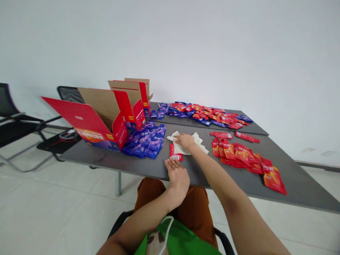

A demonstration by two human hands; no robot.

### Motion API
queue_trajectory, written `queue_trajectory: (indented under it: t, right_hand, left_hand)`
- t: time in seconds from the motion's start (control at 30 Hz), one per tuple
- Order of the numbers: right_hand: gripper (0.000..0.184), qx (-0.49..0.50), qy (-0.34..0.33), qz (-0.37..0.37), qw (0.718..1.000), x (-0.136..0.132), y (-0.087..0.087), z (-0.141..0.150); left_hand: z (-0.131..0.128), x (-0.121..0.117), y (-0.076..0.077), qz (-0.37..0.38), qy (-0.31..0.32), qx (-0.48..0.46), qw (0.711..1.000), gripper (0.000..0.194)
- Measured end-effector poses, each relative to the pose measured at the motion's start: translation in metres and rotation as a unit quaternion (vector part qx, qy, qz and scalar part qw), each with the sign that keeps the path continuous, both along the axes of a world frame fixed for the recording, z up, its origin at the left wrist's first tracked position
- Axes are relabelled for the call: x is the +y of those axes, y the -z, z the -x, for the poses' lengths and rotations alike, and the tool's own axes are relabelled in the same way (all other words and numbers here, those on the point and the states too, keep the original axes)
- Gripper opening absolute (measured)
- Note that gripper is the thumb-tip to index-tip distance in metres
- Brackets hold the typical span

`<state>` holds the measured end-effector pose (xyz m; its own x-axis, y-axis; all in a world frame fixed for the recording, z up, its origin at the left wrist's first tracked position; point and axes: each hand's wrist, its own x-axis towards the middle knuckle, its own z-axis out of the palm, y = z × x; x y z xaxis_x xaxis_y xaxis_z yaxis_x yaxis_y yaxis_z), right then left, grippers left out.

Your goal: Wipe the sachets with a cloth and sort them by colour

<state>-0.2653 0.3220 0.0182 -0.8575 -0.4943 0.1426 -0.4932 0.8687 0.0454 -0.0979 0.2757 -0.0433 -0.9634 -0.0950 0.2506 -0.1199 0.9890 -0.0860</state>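
Note:
A red pouch [174, 152] lies on the dark grey table right in front of me, partly covered by a crumpled cream cloth [201, 142]. My right hand [185, 140] presses down on the cloth, its fingers bunched into the fabric over the pouch. At the pouch's near end is my left hand [177, 176], with its fingers stretched out flat and the tips touching or just short of the lower edge. Spread to the right are several red-orange pouches [243, 156] in an overlapping row. Purple-blue pouches [147, 140] are stacked to the left.
Open red cardboard boxes [103, 122] stand along the table's left side. A large mixed heap of red and blue pouches [204, 113] lies at the back. Two red pouches [247, 137] lie face down behind the right row. Black chairs [18, 120] stand at far left.

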Motion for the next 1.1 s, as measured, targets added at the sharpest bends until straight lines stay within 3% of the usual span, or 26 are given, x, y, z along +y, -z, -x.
queue_trajectory:
  t: [0.1, 0.23, 0.33, 0.4, 0.5, 0.57, 0.7, 0.83, 0.9, 0.97, 1.1]
  right_hand:
    - [0.048, 0.019, -0.022, -0.003, 1.0, 0.009, -0.018, -0.005]
    - [0.046, 0.017, -0.178, 0.043, 0.983, 0.034, -0.029, -0.04]
    - [0.04, -0.028, -0.289, 0.071, 0.954, 0.046, -0.014, -0.067]
    - [0.039, -0.049, -0.314, 0.068, 0.946, 0.048, 0.003, -0.075]
    - [0.04, -0.04, -0.3, 0.055, 0.951, 0.043, 0.022, -0.071]
    - [0.039, -0.022, -0.28, 0.039, 0.959, 0.031, 0.025, -0.061]
    - [0.038, 0.017, -0.223, 0.003, 0.975, -0.001, 0.014, -0.038]
    - [0.041, 0.033, -0.098, 0.005, 0.995, -0.02, 0.006, -0.01]
    - [0.042, 0.027, -0.055, 0.03, 0.998, -0.014, 0.006, 0.002]
    - [0.043, 0.022, -0.058, 0.072, 0.996, 0.002, 0.008, 0.008]
    - [0.043, 0.0, -0.164, 0.159, 0.973, 0.041, 0.009, -0.006]
  left_hand:
    - [0.0, -0.005, -0.001, 0.015, 0.025, -0.017, 0.999, 0.052]
    - [0.001, -0.014, -0.003, 0.018, 0.058, 0.001, 0.998, 0.05]
    - [0.001, -0.02, -0.002, -0.022, 0.089, -0.002, 0.996, 0.046]
    - [0.001, -0.022, -0.001, -0.046, 0.107, -0.022, 0.993, 0.043]
    - [0.001, -0.023, 0.0, -0.031, 0.099, 0.008, 0.995, 0.041]
    - [0.001, -0.024, -0.001, -0.008, 0.08, 0.037, 0.996, 0.042]
    - [0.001, -0.028, -0.004, -0.014, 0.066, 0.01, 0.998, 0.048]
    - [0.001, -0.033, -0.005, -0.063, 0.061, -0.022, 0.996, 0.049]
    - [0.001, -0.035, -0.004, -0.076, 0.06, -0.025, 0.995, 0.049]
    - [0.001, -0.039, -0.002, -0.078, 0.066, -0.024, 0.994, 0.049]
    - [0.0, -0.044, 0.002, -0.072, 0.081, -0.029, 0.994, 0.048]
